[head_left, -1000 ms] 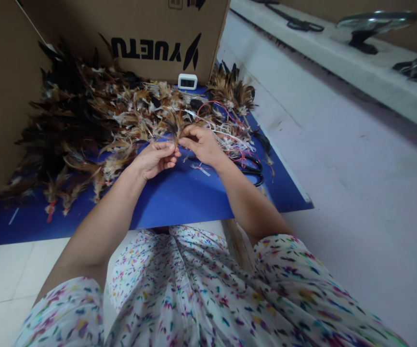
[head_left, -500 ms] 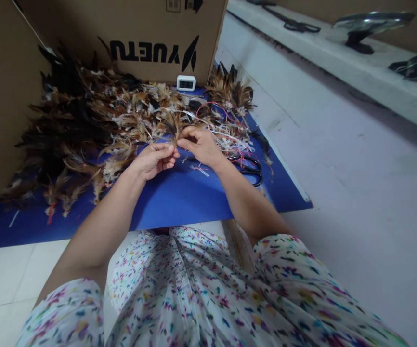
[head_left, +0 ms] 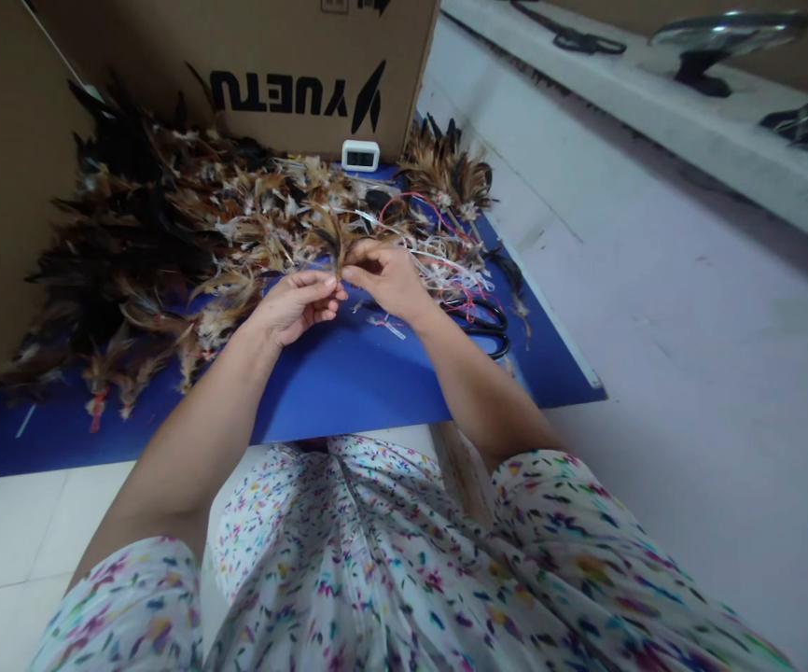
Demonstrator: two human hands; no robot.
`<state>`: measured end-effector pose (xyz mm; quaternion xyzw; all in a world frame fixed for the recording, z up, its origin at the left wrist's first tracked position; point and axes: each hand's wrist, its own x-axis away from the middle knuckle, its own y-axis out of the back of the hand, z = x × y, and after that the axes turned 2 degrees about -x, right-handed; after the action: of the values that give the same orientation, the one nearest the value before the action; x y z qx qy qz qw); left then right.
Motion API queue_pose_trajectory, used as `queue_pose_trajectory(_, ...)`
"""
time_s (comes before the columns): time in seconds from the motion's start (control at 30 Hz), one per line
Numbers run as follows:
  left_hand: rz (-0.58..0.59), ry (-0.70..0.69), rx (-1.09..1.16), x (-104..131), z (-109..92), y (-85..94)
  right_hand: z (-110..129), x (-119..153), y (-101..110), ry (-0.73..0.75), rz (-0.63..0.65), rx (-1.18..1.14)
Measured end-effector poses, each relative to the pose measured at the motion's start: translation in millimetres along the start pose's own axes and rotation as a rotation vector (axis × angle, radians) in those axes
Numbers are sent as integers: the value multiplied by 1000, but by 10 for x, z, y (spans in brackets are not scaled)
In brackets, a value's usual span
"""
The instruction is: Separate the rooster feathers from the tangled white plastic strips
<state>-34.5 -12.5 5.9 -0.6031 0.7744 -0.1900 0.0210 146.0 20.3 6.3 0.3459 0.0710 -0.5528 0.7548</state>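
Note:
A small bunch of brown and black feathers [head_left: 336,243] stands up between my hands, tips pointing away from me. My left hand [head_left: 298,308] pinches at its lower end between thumb and forefinger, the other fingers curled. From the other side, my right hand [head_left: 388,280] closes thumb and fingers on the bunch just above. The fingers partly hide its base. Close to my right wrist lie black-handled scissors [head_left: 492,329], their blades covered. White and red ties [head_left: 438,271] lie tangled behind that hand.
A large heap of brown and black feathers [head_left: 145,224] covers the back and left of the blue board [head_left: 355,392]. Behind it stands a cardboard box [head_left: 292,37] with a small white digital clock [head_left: 360,156] before it. A ledge [head_left: 628,84] holding several items runs at right.
The view has shifted slightly. My hands stay pinched together on the feather bunch, which now stands a little more upright.

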Motion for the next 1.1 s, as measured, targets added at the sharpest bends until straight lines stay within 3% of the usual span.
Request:
queue_pose_trajectory(0.2, -125, -166, -1, -34, -29, 8, -87, -30, 92, -62, -115, 7)
queue_pose_trajectory(0.33, -222, -328, 41, -79, -66, 54, -139, -30, 172, -117, -165, 218)
queue_pose_trajectory(0.43, -264, -391, 55, -103, -82, 82, -155, -8, 157, -150, -90, 442)
queue_pose_trajectory(0.7, -300, -382, -33, -84, -59, 59, -147, 64, -9, -199, 109, 857)
queue_pose_trajectory(0.9, -310, -370, -58, -86, -39, 60, -184, 51, -33, -274, 207, 854)
queue_pose_trajectory(1.1, -289, -391, -46, -94, -28, 61, -207, 29, -3, -283, 143, 771)
